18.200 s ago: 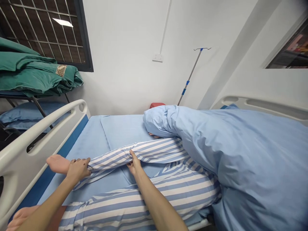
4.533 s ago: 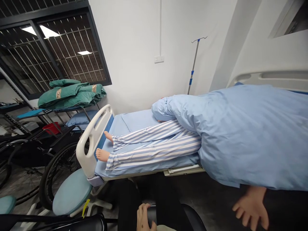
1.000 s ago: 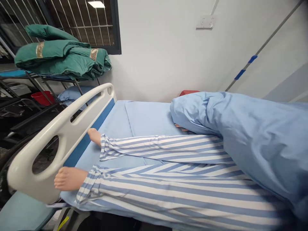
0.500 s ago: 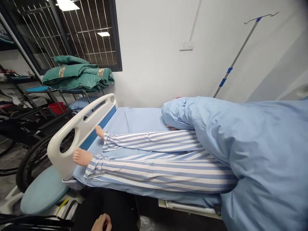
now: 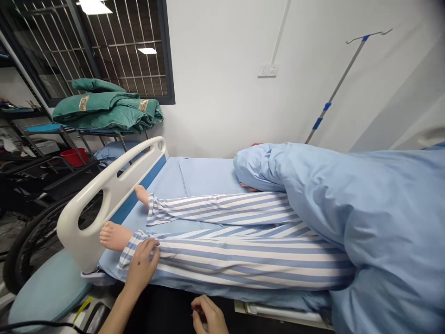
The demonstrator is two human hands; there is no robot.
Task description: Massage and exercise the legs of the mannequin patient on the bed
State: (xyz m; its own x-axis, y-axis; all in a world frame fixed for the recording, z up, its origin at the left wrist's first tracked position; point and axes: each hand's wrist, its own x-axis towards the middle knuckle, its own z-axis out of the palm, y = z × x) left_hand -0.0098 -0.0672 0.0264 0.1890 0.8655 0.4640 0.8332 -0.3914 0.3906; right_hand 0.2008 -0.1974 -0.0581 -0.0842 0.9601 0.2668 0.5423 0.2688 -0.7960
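Observation:
A figure in blue-and-white striped trousers (image 5: 243, 250) lies on a hospital bed (image 5: 205, 174), its bare feet (image 5: 113, 235) against the white footboard (image 5: 104, 185). A light blue quilt (image 5: 347, 199) covers the body from the thighs up. My left hand (image 5: 141, 266) rests on the cuff of the nearer trouser leg, fingers curled onto the cloth. My right hand (image 5: 208, 315) is low, below the bed's edge, with its fingers curled; whether it holds anything is hidden.
A folded green blanket (image 5: 107, 109) lies on a rack at the left, with a red tub (image 5: 73, 155) below it. A wheelchair wheel (image 5: 31, 246) and a pale blue stool (image 5: 48, 290) stand by the footboard. An IV pole (image 5: 333, 93) leans at the wall.
Half a second ago neither hand touched the bed. My left hand has come up onto the nearer trouser cuff, and my right hand has come into view below the bed's edge.

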